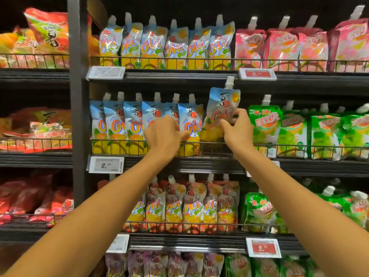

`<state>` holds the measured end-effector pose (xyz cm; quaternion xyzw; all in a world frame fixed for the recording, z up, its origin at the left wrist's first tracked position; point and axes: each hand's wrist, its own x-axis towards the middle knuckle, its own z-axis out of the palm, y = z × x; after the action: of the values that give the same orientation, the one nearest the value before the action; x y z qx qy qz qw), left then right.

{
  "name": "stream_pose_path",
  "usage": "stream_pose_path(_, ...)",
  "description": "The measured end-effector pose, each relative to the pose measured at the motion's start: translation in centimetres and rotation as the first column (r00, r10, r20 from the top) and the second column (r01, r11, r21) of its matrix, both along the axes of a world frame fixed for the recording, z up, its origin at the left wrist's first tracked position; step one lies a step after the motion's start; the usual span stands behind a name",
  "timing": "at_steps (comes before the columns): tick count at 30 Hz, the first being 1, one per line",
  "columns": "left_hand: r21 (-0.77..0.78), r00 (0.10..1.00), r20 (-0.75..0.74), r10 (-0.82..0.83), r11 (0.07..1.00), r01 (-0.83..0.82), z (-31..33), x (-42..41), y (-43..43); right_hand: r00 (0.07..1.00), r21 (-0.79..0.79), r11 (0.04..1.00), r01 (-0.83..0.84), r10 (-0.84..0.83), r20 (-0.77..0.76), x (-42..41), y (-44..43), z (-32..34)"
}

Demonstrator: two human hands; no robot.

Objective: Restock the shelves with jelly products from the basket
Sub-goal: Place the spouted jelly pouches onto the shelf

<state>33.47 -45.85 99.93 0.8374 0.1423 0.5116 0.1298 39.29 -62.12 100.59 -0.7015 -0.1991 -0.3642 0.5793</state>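
Note:
My right hand (237, 127) grips a blue and orange jelly pouch (221, 108) with a white spout, held tilted above the middle shelf's wire rail (215, 145), at the right end of a row of matching pouches (129, 124). My left hand (165, 134) rests on the last pouch of that row (190, 124), fingers curled on its front. A gap lies between that pouch and the green pouches (265, 124) to the right. No basket is in view.
Shelves above and below hold more spouted pouches: orange (165, 45), pink (299, 47), peach (191, 204) and green (257, 210). Bagged snacks (36, 128) fill the left bay behind a dark upright post (76, 116). Price tags (105, 164) line the shelf edges.

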Motion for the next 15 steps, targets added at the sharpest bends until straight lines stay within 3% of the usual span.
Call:
stream_pose_path(5,-0.027,0.999,0.012,-0.039,0.999,0.040,-0.18,-0.11,0.01,0.990,-0.187,0.982,0.024,-0.050,-0.133,0.85,0.08,-0.23)
stream_pose_path(10,-0.036,0.998,0.035,-0.049,0.998,0.050,-0.42,0.01,0.05,0.978,-0.441,0.896,0.049,-0.134,-0.162,0.66,0.06,0.00)
stream_pose_path(15,-0.036,0.997,0.058,-0.044,0.998,0.046,-0.60,-0.04,-0.05,0.960,-0.527,0.837,0.145,-0.247,-0.129,0.42,0.15,-0.35)
